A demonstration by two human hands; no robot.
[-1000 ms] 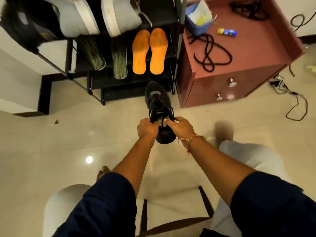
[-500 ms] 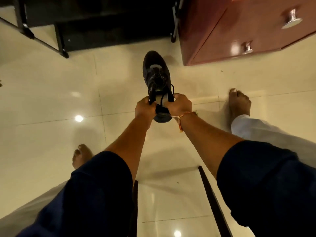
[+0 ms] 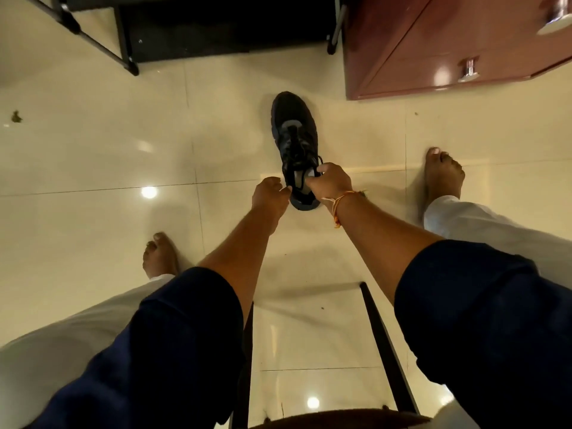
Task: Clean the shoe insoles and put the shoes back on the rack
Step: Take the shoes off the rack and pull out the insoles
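right hand point(image 3: 330, 184) covers the shoe point(image 3: 294, 131) opening.

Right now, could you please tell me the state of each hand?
Left hand: curled beside the shoe; grip cannot be told.
Right hand: holding the shoe's collar.

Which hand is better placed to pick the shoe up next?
Right, probably. The right hand pinches the shoe at its opening; the left hand sits beside the heel, fingers loosely curled, apparently holding nothing.
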